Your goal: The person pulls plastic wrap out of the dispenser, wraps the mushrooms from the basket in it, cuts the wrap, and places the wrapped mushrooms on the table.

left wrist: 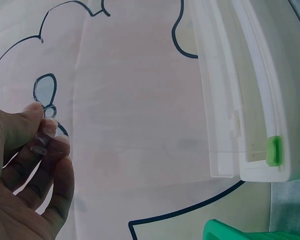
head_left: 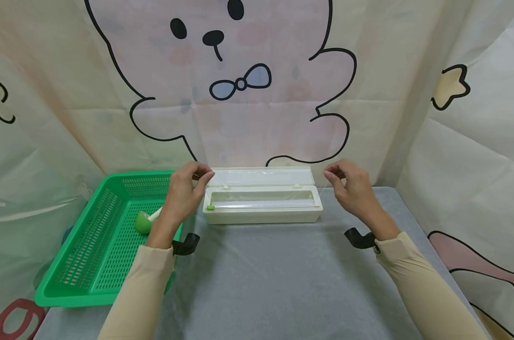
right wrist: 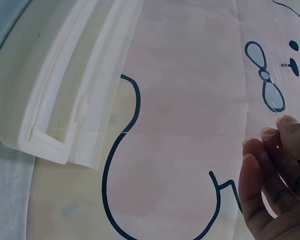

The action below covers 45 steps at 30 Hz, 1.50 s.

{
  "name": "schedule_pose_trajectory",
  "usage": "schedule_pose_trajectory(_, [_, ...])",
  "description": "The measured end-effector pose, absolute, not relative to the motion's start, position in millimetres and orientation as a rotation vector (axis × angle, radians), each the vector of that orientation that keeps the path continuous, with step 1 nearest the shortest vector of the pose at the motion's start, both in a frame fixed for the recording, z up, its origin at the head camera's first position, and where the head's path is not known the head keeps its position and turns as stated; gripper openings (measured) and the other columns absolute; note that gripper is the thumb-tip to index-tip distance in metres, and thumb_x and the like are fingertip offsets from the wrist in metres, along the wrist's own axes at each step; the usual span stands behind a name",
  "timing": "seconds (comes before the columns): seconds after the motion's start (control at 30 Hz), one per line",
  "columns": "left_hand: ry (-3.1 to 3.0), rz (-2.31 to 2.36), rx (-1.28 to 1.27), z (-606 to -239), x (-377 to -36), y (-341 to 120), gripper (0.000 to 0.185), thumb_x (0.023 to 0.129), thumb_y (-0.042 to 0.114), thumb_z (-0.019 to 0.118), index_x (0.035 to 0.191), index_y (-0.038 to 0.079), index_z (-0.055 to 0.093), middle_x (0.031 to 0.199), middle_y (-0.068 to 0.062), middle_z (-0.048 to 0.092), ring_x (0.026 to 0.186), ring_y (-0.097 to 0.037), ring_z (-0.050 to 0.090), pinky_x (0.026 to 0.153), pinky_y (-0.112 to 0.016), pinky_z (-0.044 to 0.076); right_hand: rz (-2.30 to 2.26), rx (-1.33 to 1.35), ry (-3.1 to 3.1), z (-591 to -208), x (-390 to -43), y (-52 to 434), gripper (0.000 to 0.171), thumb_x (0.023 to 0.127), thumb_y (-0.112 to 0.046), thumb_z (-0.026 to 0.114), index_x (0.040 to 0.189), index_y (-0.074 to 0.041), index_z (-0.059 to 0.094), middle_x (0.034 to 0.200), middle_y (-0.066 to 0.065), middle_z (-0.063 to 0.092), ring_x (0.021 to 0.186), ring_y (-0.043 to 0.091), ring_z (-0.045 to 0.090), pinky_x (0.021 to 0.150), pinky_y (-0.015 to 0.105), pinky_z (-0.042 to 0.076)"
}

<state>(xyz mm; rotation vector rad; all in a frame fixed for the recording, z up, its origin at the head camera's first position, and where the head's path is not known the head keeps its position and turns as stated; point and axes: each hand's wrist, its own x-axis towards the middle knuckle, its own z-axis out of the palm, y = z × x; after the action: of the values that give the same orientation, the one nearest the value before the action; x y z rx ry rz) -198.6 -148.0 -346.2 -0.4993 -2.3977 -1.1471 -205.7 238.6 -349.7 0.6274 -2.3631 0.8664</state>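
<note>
Right now both hands are raised at the two ends of a cream box (head_left: 263, 211), which lies across the grey table (head_left: 273, 278) with its lid (head_left: 263, 177) tipped back against the curtain (head_left: 257, 94). Left hand (head_left: 188, 189) pinches a corner of clear film (left wrist: 140, 150) between thumb and fingertips (left wrist: 45, 137); right hand (head_left: 350, 186) pinches the other corner the same way, fingertips (right wrist: 270, 137) closed on it. From the wrist views, the film is a stretched sheet running from the box's slot up to the fingers. A small green slider (head_left: 210, 207) sits at the box's left end. Just left of the box, a green basket (head_left: 87, 278) holds a green-headed tool (head_left: 144, 222), partly hidden by the left wrist
</note>
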Motion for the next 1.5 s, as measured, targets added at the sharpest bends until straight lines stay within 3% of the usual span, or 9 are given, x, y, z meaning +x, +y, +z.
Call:
schedule_pose_trajectory(1.03, [-2.34, -1.086, -0.52, -326.3, -186.5, -148.9, 0.01, 0.098, 0.008, 0.068, 0.1, -0.002, 0.068, 0.095, -0.014, 0.067, 0.088, -0.029, 0.063, 0.079, -0.043, 0.053, 0.883, 0.626, -2.331, -327.7, -194.8, 236.8, 0.004, 0.095, 0.003, 0.068, 0.098, 0.005, 0.065, 0.088, 0.013, 0.065, 0.079, 0.023, 0.061, 0.073, 0.012, 0.041])
schedule_pose_trajectory(1.5, [-2.311, -1.079, -0.559, -320.3, -179.6, -152.2, 0.008, 0.096, 0.004, 0.07, 0.098, -0.002, 0.068, 0.094, -0.013, 0.068, 0.087, -0.027, 0.063, 0.08, -0.044, 0.053, 0.882, 0.648, -2.286, -319.6, -186.5, 236.2, 0.003, 0.095, 0.004, 0.068, 0.097, 0.004, 0.066, 0.088, 0.012, 0.066, 0.08, 0.019, 0.06, 0.074, 0.015, 0.043])
